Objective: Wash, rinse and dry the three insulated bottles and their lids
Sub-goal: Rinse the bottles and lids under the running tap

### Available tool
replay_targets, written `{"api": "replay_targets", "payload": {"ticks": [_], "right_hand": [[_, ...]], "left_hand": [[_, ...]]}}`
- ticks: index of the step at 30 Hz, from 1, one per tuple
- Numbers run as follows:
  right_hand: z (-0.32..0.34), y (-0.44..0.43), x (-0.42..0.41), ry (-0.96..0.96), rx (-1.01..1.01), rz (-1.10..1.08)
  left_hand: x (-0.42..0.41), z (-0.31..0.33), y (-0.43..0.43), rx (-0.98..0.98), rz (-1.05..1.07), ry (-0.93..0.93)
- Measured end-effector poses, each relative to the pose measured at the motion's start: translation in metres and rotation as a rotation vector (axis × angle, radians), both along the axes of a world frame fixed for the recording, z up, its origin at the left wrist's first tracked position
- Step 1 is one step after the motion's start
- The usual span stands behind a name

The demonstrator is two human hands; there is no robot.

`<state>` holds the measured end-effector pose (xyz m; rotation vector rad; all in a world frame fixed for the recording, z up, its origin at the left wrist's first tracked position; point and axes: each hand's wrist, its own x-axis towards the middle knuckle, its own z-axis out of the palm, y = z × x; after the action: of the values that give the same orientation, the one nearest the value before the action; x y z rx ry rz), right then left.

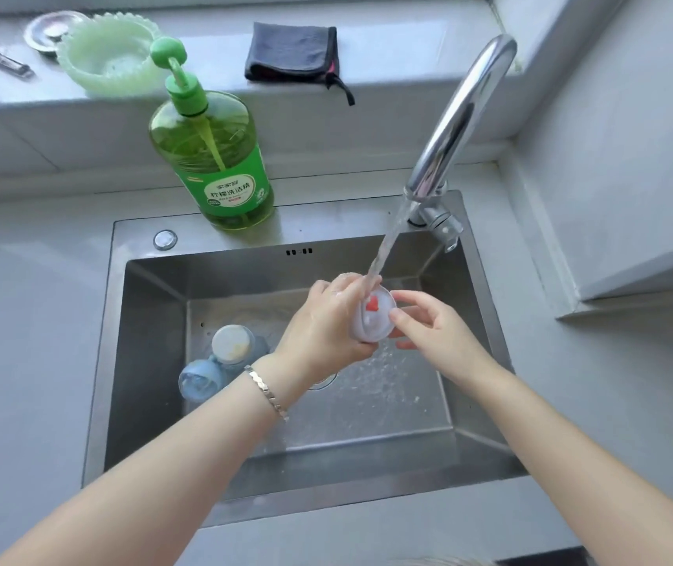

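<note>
A white lid with a red part inside is held over the steel sink under the running water from the tap. My left hand grips the lid from the left, with suds on the fingers. From the right, my right hand pinches its rim. A pale blue bottle with a cream top stands at the sink's left. Beside it lies a blue lid.
A green dish soap pump bottle stands on the sink's back rim. A dark folded cloth lies on the sill, with a green glass bowl and a metal dish to its left. A grey wall block juts out at right.
</note>
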<state>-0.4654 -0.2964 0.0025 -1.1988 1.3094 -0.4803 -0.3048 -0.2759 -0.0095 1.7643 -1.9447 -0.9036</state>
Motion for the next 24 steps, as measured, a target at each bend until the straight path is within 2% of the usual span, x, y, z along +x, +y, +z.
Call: {"api": "replay_targets", "payload": {"ticks": [4,7,12,17,20,24], "right_hand": [[-0.003,0.001,-0.001,-0.029,-0.007,0.003],[-0.003,0.002,-0.004,-0.049,-0.059,0.032],[0.0,-0.001,-0.007,-0.068,-0.086,0.076],[0.004,-0.005,0.005,-0.226,-0.058,0.03],[0.006,-0.003,0.015,-0.218,-0.053,-0.021],[0.007,0.001,0.023,-0.173,-0.035,-0.033]], "left_hand": [[0.005,0.0,0.0,-0.038,-0.088,-0.047],[0.005,0.001,-0.001,-0.02,-0.094,0.011],[0.0,0.011,-0.002,0.26,0.119,0.559],[-0.001,0.017,-0.009,0.463,0.342,0.765],[0.005,0.018,-0.011,0.548,0.391,0.879],[0.014,0.021,-0.001,0.767,0.551,1.043]]}}
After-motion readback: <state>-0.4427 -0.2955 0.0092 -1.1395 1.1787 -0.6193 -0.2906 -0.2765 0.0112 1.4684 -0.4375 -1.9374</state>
